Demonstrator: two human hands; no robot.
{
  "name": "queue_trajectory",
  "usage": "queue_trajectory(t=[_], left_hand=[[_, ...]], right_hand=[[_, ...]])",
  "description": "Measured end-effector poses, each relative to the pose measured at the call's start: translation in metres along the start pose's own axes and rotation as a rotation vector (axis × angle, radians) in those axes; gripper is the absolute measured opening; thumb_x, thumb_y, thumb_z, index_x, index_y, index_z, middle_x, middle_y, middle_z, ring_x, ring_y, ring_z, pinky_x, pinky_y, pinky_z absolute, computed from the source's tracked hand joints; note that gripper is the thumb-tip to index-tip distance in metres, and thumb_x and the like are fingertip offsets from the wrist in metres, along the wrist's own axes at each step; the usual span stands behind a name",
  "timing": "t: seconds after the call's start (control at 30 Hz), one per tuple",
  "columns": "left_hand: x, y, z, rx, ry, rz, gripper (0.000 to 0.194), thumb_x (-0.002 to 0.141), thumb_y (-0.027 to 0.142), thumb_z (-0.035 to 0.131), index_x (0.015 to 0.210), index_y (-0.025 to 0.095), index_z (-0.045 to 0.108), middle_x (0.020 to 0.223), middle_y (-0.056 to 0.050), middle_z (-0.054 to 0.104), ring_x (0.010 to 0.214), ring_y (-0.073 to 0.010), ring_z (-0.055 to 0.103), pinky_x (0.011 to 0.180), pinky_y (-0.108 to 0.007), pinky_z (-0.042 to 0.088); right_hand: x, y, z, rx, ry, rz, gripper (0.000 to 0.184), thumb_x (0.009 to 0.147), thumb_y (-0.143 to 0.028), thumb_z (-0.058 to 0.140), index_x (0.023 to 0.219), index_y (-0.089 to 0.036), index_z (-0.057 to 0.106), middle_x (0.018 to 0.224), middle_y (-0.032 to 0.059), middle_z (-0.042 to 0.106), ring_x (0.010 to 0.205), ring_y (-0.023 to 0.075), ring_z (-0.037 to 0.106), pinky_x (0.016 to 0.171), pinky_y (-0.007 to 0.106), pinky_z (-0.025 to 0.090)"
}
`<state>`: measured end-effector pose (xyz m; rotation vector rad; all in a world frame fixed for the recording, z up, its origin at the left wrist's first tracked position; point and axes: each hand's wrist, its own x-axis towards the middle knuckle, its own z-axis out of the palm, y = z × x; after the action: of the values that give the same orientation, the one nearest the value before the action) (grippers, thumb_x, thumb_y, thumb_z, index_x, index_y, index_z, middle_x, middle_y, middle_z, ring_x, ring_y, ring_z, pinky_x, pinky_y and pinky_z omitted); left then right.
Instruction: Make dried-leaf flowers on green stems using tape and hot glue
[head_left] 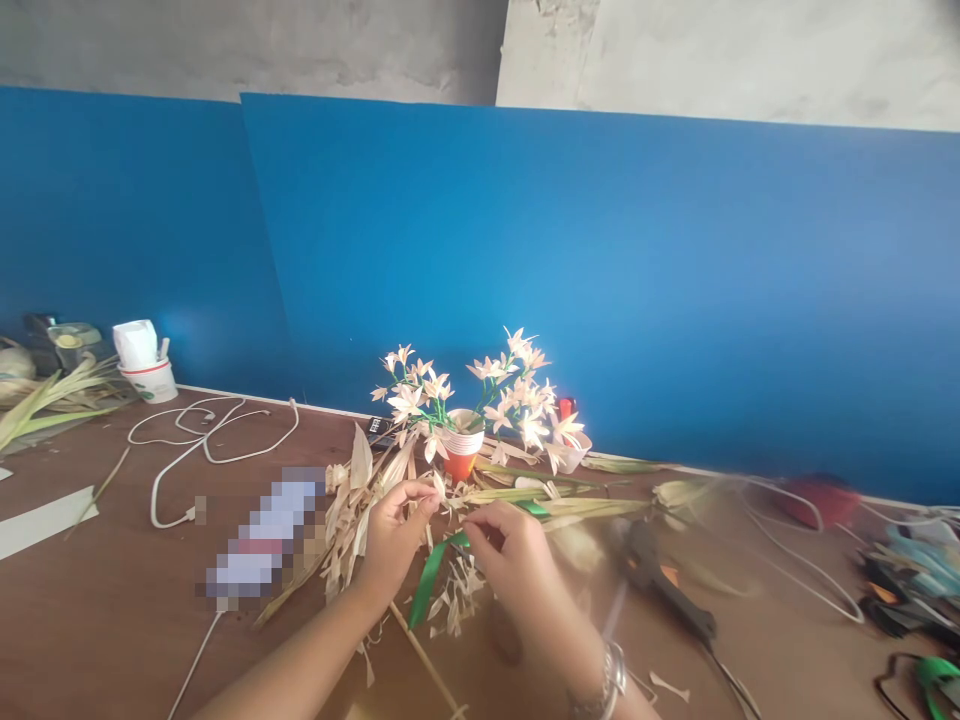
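Observation:
In the head view, my left hand (396,530) is closed, thumb and forefinger pinched at a small pale husk piece (441,489). My right hand (511,552) is closed too, its fingertips pinched at the upper end of a green ribbon (428,588) that hangs down between the hands. Just beyond stands an orange and white paper cup (463,462) with husk flowers (525,400) on green stems leaning out to both sides. Dried corn husk strips (352,535) lie left of my hands, and small cut scraps (456,600) lie beneath them.
A hot glue gun (664,580) with a cord lies on the right. To the left are a blurred-out phone (262,540) on a cable, a white charging cable (176,465) and a white cup (148,380). A blue partition (525,230) closes off the table's back.

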<state>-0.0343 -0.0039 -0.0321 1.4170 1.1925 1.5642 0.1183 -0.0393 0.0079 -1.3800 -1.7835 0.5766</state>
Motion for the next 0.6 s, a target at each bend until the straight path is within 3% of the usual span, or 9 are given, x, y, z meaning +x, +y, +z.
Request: queue_trajectory(t=[0.6], left_hand=[[-0.0034,0.0013,0.0008,0.013,-0.031,0.046,0.011,0.075,0.03,0.063,0.072,0.02,0.065,0.085,-0.005,0.068,0.087,-0.0205,0.062,0.085,-0.034,0.046]], right_hand=[[0.0012,-0.0011,0.0007,-0.033,-0.016,0.01,0.02,0.078,-0.013,0.049,0.065,-0.019,0.063,0.07,0.0019,0.063,0.066,0.0152,0.055,0.063,0.023,0.038]])
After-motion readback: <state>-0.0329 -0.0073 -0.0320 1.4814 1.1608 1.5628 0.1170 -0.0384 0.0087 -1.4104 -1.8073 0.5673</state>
